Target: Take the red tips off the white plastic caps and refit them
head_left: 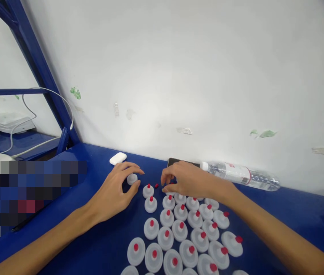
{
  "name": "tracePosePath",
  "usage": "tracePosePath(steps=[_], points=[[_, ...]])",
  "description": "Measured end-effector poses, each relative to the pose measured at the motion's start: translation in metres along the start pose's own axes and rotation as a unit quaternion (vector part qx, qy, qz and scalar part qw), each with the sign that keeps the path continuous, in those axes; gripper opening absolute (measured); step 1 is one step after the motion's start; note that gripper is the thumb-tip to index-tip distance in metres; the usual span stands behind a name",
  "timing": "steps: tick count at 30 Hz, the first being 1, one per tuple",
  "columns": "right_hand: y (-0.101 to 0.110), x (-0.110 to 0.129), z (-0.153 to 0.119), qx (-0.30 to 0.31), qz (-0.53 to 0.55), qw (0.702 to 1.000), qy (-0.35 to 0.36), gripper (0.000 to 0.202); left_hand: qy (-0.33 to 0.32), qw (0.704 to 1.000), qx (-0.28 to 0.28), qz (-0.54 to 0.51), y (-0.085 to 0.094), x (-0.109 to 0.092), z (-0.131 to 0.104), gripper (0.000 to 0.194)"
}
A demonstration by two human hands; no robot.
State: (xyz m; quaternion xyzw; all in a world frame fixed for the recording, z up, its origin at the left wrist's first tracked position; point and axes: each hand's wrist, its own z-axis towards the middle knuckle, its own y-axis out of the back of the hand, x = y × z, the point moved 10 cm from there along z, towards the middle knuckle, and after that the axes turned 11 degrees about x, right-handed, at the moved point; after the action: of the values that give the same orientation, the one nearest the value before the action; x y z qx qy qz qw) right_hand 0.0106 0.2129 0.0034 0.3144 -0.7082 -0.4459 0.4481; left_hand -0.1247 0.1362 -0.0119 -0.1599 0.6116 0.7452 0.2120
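Observation:
My left hand (118,185) is curved around a small white round cap (132,179) without a red tip, its thumb and fingers apart on either side. Whether the skin touches the cap is hard to make out. Over the back of the rows of white caps hovers my right hand (183,178), fingers bent and a small gap showing above the thumb. Nothing is visible between those fingers. A loose red tip (156,186) lies on the blue table between both hands. Close by stands a white cap with a red tip (148,191).
Several white caps with red tips (166,238) cover the blue table (93,248) in front. Behind them are a white case (118,158), a dark phone-like object (174,162) and a clear plastic bottle (239,175) by the wall. A blue frame (47,72) rises at left.

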Motion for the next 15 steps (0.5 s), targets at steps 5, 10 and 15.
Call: tracePosePath(steps=[5, 10, 15], points=[[-0.006, -0.013, -0.009, 0.079, 0.019, 0.997, -0.014, 0.013, -0.043, 0.998, 0.043, 0.031, -0.009, -0.021, -0.006, 0.031], [0.002, -0.009, -0.019, 0.093, 0.011, 0.995, -0.029, 0.025, -0.052, 0.997, 0.046, 0.040, -0.017, -0.021, -0.004, 0.024], [-0.002, 0.026, -0.021, 0.119, 0.064, 0.989, 0.052, 0.024, -0.069, 0.997, -0.027, 0.002, -0.004, -0.022, -0.004, 0.017]])
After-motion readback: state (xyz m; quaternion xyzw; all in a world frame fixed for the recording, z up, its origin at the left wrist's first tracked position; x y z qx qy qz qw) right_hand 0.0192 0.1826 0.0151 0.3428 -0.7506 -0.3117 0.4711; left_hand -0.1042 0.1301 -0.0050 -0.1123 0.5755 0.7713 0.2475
